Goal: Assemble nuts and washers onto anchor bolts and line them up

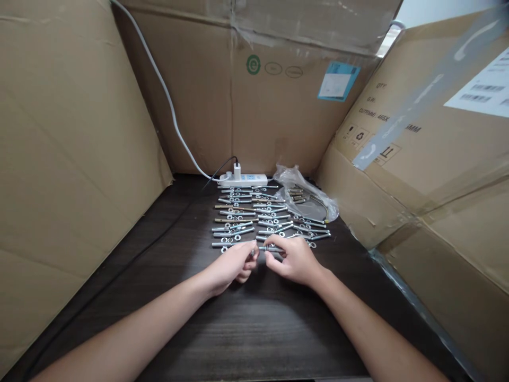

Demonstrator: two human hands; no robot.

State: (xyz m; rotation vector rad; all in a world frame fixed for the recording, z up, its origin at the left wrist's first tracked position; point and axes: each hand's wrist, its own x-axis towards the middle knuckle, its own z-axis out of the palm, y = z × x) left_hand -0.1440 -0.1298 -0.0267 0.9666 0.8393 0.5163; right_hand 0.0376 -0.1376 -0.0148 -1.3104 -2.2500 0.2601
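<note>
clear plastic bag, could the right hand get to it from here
Probably yes: the clear plastic bag lies beyond the right hand, with only low metal parts seen between, though that hand appears busy at a bolt.

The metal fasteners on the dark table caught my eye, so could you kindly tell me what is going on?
A person works bare-handed at the near edge of rows of metal fasteners. The right hand has thumb and finger at a metal rod; the left hand is curled just beside it, any contents hard to make out. A plastic bag lies farther back.
</note>
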